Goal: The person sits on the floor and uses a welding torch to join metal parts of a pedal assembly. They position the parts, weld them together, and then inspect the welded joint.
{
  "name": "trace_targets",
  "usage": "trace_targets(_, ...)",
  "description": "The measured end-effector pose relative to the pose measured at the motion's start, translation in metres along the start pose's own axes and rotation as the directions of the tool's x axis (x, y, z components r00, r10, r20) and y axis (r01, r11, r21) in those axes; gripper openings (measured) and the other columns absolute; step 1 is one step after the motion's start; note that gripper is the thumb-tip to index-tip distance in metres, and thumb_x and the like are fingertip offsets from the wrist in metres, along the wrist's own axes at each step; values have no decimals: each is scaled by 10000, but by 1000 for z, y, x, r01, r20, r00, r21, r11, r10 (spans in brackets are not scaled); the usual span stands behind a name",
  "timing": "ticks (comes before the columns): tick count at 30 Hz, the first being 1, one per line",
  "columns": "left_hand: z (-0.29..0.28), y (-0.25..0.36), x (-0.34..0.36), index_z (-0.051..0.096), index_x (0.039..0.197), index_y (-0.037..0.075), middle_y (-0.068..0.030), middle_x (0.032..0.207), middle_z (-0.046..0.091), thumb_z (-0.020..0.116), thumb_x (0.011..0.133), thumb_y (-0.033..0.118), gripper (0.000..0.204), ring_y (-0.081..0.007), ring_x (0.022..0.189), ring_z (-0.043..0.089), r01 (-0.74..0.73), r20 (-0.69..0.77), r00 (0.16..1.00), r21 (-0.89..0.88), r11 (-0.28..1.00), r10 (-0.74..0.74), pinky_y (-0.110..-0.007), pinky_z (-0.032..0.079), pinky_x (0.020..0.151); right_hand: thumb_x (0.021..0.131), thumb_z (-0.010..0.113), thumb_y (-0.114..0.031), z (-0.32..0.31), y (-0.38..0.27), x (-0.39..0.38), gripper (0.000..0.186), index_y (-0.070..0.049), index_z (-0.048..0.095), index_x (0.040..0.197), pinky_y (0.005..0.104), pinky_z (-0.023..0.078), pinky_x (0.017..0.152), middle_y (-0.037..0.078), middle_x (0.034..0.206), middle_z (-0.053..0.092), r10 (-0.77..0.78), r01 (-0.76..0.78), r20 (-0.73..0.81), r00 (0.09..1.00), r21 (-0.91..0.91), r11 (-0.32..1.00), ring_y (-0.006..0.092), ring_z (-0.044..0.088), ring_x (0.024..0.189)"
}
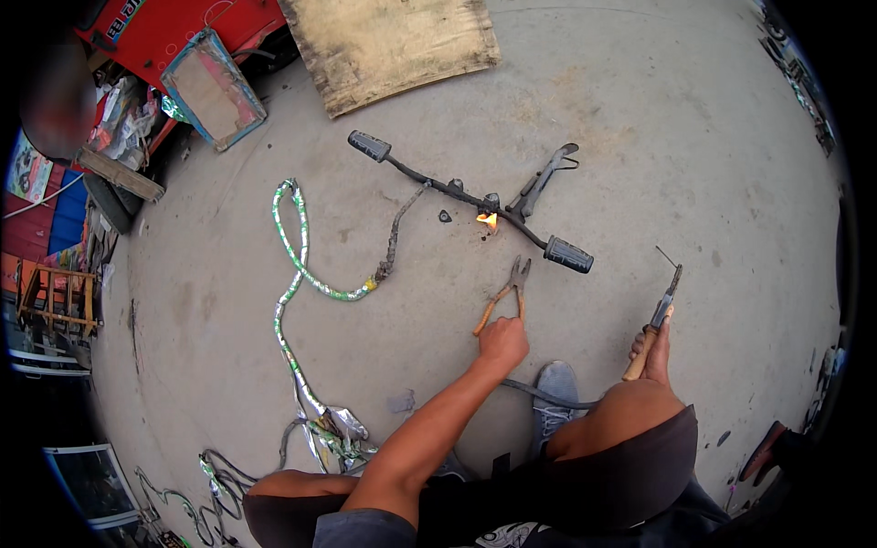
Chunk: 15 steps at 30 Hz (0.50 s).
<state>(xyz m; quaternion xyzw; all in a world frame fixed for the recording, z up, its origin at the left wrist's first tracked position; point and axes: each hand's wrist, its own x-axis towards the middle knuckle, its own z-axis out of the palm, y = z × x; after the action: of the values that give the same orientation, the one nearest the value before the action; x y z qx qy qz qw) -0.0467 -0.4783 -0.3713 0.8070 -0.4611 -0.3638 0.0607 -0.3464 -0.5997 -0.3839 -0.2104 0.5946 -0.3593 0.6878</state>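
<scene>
My left hand (502, 347) is closed on the rust-brown handles of a pair of pliers (514, 288). The pliers' jaws point away from me and lie just short of a motorcycle footrest bar (429, 181) on the concrete. The bar has a black rubber peg at each end and a side stand (544, 178) fixed near its middle. A small orange flame (490, 220) burns at the bar beside the stand mount. At the right, beside my knee, my right hand (660, 352) grips a welding electrode holder (653, 333) by its tan handle; a thin rod sticks out of its tip.
A cable wrapped in green and silver tape (285, 320) loops on the floor at the left, its dark end (393, 242) reaching the bar. Beyond lie a stained wooden board (393, 55), a blue-edged frame (215, 91) and a red vehicle (174, 36). Someone's shoe (763, 452) shows at far right.
</scene>
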Motion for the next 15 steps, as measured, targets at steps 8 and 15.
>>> trace_targets(8, -8, 26, 2, 698, 891, -45, -263, 987, 675, 546, 805, 99, 226, -421, 913, 662, -220, 231, 948, -24, 975, 219, -488, 525, 805, 924, 473, -641, -6, 8, -7, 602, -45, 526, 997, 311, 507, 540, 32, 694, 520, -93, 82, -86, 992, -128, 988, 164, 542, 589)
trace_targets(15, -19, 68, -5, 703, 914, -12, -228, 1010, 685, 566, 740, 10, 223, -378, 974, 664, -372, 478, 803, -67, 926, 357, -457, 541, 801, 868, 669, -411, -15, 6, -21, 452, 38, 619, 894, 331, 500, 617, 99, 773, 643, -240, 41, -81, 967, -885, 464, 190, 620, 683)
